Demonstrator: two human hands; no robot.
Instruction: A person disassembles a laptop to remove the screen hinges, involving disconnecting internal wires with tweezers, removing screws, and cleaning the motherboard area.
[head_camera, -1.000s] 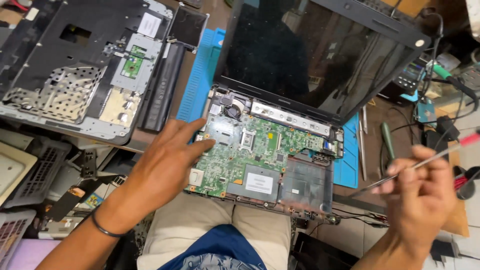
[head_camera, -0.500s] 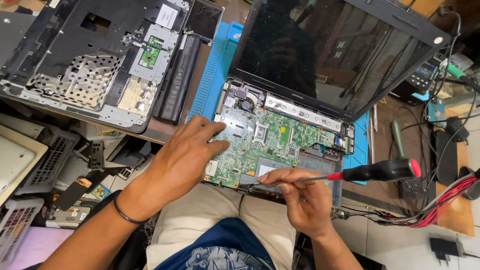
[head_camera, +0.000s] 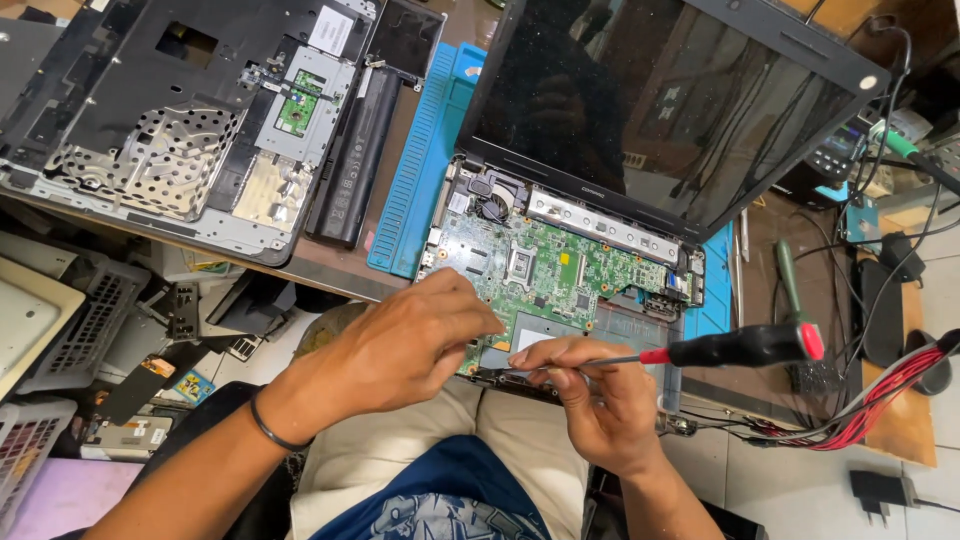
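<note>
1. Left hand (head_camera: 405, 340): lies palm-down on the near edge of the green circuit board (head_camera: 545, 270), fingers curled loosely and pressing on the board's front-left part; it grips nothing; a dark band circles its wrist.

2. Right hand (head_camera: 590, 400): closed around the thin metal shaft of a screwdriver (head_camera: 700, 352), pinching it between thumb and fingertips just beside the left hand; the tip is hidden between the two hands at the board's near edge, so what it touches cannot be told.

3. Screwdriver: held nearly level, shaft pointing left toward the board, black handle with a red end cap reaching out to the right, past the laptop's side.

4. Circuit board: exposed inside the base of an opened laptop, which rests at the table's near edge above the person's lap; a small fan sits at the board's far-left corner; a silver strip runs along the hinge line.

5. Laptop screen (head_camera: 660, 100): dark, tilted back, standing behind the board.

6. Blue mat (head_camera: 425, 150): ribbed, lying under the laptop and showing at its left and right sides.

7. Removed black cover (head_camera: 170, 120): lies upside down to the far left, well apart from the hands, with a perforated metal plate and a small green board on it; a long black battery (head_camera: 350, 165) lies between it and the mat.

8. Red and black wire bundle (head_camera: 880, 390): at the right, beyond the screwdriver handle.
</note>
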